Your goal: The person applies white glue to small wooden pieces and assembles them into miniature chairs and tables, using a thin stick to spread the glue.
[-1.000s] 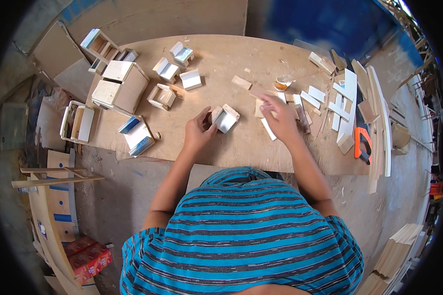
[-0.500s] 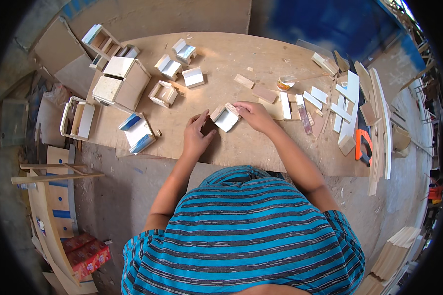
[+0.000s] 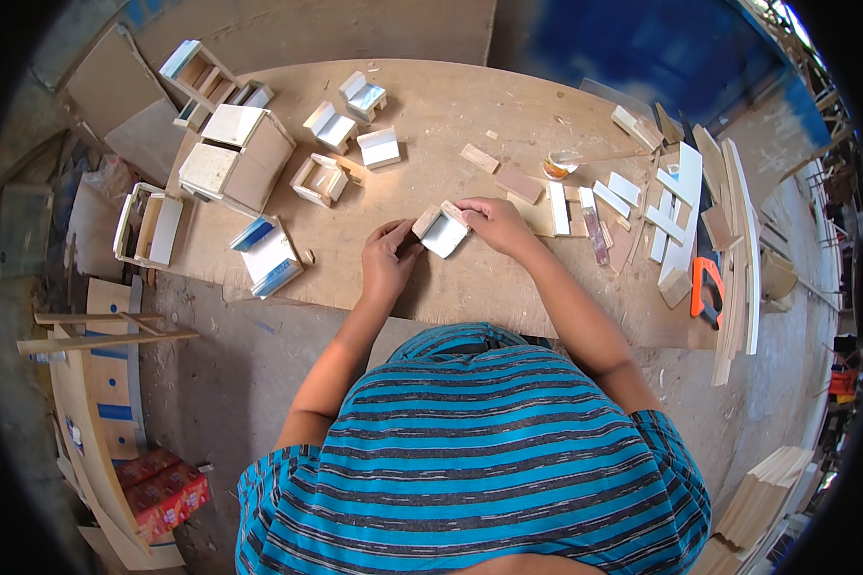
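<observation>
The seat was between your hands near the front of the table, its pale face showing and raw wood edging its upper sides. Your right hand pinched the right wood edge between thumb and fingers. Your left hand had its fingers bunched at the left side; whether they gripped or only braced it, I cannot tell.

The likeliest trouble was a part sliding out of line: if the joints were weak or wet (nothing showed whether they were), uneven pressure from your two hands could have twisted an edge askew. Your fingertips sat close to those edges, so a slip could have pinched them or left a splinter.

To your right, the tub stood open with a stick across it, where a careless sleeve or elbow could have tipped it onto the slats. Further right, the saw lay near the edge, easy to knock off.

As for writing, the red carton on the lower left bore pale print, too small and bent to read surely.
</observation>
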The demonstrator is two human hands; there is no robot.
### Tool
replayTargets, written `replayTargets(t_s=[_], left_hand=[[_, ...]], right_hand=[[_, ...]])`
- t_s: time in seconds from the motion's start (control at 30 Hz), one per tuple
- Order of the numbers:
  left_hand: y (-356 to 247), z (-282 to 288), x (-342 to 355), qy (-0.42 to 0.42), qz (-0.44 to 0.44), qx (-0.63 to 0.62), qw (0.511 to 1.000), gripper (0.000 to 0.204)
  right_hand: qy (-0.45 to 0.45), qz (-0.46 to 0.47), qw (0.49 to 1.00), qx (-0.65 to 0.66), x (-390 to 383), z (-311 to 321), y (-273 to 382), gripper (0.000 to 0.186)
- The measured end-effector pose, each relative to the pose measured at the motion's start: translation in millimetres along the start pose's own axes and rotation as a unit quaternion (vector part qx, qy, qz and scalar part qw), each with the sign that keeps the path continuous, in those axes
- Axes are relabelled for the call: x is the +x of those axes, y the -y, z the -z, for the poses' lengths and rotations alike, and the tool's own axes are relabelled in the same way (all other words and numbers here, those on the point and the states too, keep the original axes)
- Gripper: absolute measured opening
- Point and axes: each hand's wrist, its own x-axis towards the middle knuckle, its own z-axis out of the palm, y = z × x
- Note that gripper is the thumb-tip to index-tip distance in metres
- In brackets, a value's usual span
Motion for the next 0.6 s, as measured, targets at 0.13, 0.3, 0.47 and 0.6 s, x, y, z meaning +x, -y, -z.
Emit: replayTargets(t_s=[0.13, 0.3, 0.47, 0.6], left_hand=[[-2.0, 0.3, 0.4, -0.004, 0.002, 0.006, 1.0, 0.045], [-3.7, 0.4, 1.0, -0.006, -0.013, 0.019, 1.0, 0.044], [-6.7, 1.3, 1.7, -0.01, -0.015, 0.025, 1.0, 0.042], [-3.6, 2.0, 2.5, -0.006, -0.029, 0.026, 0.999, 0.043]], right_hand=[[-0.013, 0.007, 1.0, 0.007, -2.2, -0.4, 3.2, 0.033], [-0.03, 0.014, 0.999, -0.009, -4.8, -0.7, 7.3, 0.032], [-0.036, 0.013, 0.999, 0.003, -6.4, -1.8, 8.5, 0.031], [-0.027, 0.004, 1.0, 0.012, -4.4, -2.1, 4.4, 0.033]])
